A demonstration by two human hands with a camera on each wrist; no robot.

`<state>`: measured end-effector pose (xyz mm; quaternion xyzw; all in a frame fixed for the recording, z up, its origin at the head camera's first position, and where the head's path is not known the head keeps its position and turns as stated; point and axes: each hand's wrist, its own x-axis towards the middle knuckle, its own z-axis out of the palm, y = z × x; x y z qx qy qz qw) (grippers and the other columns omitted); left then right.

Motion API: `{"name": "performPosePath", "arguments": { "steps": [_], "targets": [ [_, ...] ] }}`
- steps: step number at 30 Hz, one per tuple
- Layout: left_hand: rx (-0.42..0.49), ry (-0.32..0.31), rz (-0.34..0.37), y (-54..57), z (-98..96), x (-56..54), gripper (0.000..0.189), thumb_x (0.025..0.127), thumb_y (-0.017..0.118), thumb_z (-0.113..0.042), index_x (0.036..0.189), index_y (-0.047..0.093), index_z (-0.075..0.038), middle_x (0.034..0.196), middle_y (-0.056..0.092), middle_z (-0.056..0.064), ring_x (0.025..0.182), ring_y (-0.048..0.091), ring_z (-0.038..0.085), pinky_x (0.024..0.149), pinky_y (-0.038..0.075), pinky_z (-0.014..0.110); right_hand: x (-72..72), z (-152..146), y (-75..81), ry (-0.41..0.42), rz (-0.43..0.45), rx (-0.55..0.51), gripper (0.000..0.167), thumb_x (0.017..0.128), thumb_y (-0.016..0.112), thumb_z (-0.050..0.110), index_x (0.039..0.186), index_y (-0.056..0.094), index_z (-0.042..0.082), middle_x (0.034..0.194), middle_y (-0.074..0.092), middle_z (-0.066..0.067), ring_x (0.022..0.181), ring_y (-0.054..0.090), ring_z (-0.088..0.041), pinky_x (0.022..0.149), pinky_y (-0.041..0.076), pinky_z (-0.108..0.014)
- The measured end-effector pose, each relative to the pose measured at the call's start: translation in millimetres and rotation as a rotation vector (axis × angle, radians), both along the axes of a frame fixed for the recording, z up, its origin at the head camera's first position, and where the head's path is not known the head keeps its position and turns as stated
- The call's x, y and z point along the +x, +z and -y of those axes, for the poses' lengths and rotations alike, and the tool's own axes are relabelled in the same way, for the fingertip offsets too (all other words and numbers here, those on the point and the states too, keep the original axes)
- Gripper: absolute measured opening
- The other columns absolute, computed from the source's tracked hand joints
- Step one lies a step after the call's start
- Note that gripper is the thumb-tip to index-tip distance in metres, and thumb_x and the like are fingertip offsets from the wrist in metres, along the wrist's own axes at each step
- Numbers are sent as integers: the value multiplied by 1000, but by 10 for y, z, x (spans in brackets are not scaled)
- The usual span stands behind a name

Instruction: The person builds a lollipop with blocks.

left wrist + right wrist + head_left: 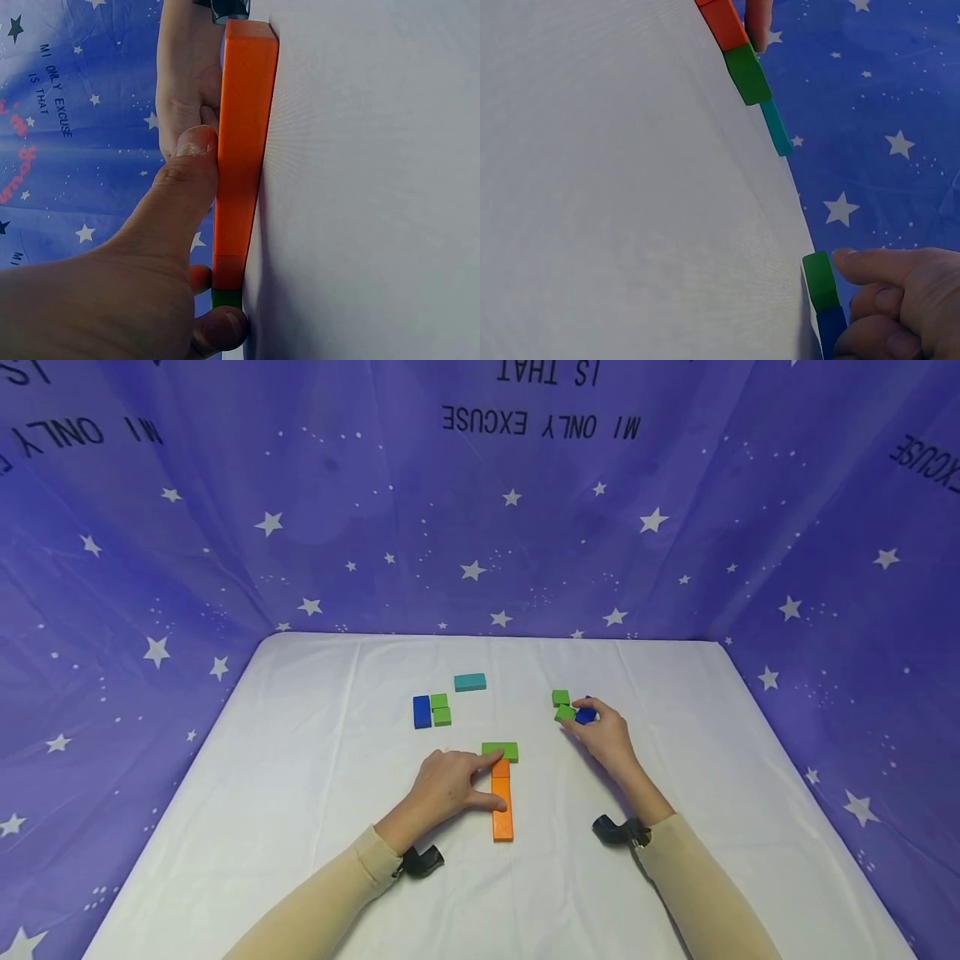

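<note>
My left hand [446,782] reaches over a column of orange blocks [502,822]. Its thumb lies on the long orange block, and the index fingertip touches where a shorter orange piece meets a green block [512,750] lying crosswise at the far end. In the left wrist view the thumb [196,154] overlaps the orange block's [244,127] upper side. My right hand [606,739] pinches a small green block [565,714] between thumb and index finger. A second small green block [560,697] sits just beyond, and a blue block [586,716] is partly hidden by the fingers.
To the left, a blue block [422,712] stands beside two small green blocks [441,710]. A teal block [470,682] lies farther back on the white-covered table [315,827]. A purple star-patterned curtain [420,527] rises behind and at both sides.
</note>
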<state>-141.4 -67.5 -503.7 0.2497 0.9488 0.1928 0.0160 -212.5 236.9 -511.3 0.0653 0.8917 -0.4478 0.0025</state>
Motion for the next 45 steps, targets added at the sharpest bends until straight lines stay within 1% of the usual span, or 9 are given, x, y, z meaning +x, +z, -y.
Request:
{"name": "performPosePath", "arguments": {
  "steps": [2, 4, 8, 16, 22, 29, 35, 38, 45],
  "targets": [
    [3, 1, 2, -1, -5, 3, 92, 70, 82, -77, 149, 62, -35, 59, 26, -11, 52, 27, 8, 57, 19, 28, 2, -11, -9, 1, 8, 10, 54, 91, 82, 32, 136, 67, 6, 133, 67, -30, 116, 68, -39, 96, 59, -46],
    [4, 2, 2, -4, -6, 5, 93, 69, 83, -77, 149, 62, -35, 59, 26, -11, 53, 27, 7, 57, 19, 28, -3, -19, -16, 5, 20, 20, 56, 91, 82, 32, 138, 66, 5, 149, 57, -33, 135, 59, -48, 109, 51, -57],
    [5, 1, -1, -3, -7, 9, 93, 69, 83, -78, 149, 62, -35, 59, 26, -11, 52, 27, 7, 57, 19, 27, -7, -25, -22, 8, 24, 47, 57, 91, 79, 30, 139, 65, 3, 149, 56, -35, 140, 54, -52, 113, 47, -61],
    [-2, -7, -16, -6, -9, 4, 93, 70, 82, -78, 149, 62, -35, 59, 27, -11, 52, 27, 7, 57, 18, 27, -2, -20, -28, 2, 4, 56, 51, 91, 76, 26, 135, 67, 2, 141, 63, -33, 139, 57, -48, 116, 45, -59],
    [0, 1, -13, -6, -5, 9, 93, 69, 83, -77, 149, 62, -35, 59, 27, -11, 52, 28, 7, 57, 18, 27, -16, -9, -33, 27, 16, 47, 50, 91, 77, 25, 134, 67, 0, 127, 70, -31, 127, 63, -44, 112, 49, -57],
    [-7, -3, -23, -11, -13, 8, 92, 70, 83, -77, 149, 62, -35, 60, 26, -11, 53, 27, 7, 57, 18, 27, 3, -26, -23, 25, 14, 52, 48, 91, 77, 25, 131, 68, 1, 106, 75, -21, 100, 67, -30, 95, 55, -45],
    [-9, 1, -17, -7, -18, 8, 91, 70, 82, -78, 148, 63, -35, 58, 30, -12, 53, 30, 7, 57, 19, 27, 0, -29, -21, 25, -2, 59, 47, 90, 77, 25, 131, 69, 2, 105, 76, -19, 101, 67, -30, 97, 53, -45],
    [-9, 4, -13, -12, -20, 6, 91, 70, 82, -78, 148, 63, -36, 58, 33, -12, 53, 32, 7, 57, 19, 27, 0, -25, -20, 27, -3, 59, 48, 90, 78, 26, 131, 70, 3, 102, 76, -18, 98, 67, -28, 94, 53, -42],
    [-10, 5, -11, -22, -24, 1, 92, 70, 82, -78, 148, 63, -35, 58, 31, -12, 52, 31, 7, 57, 19, 27, 10, 13, 8, 47, -16, 21, 46, 89, 79, 25, 129, 70, 3, 81, 73, -6, 72, 63, -14, 67, 49, -26]
  ]
}}
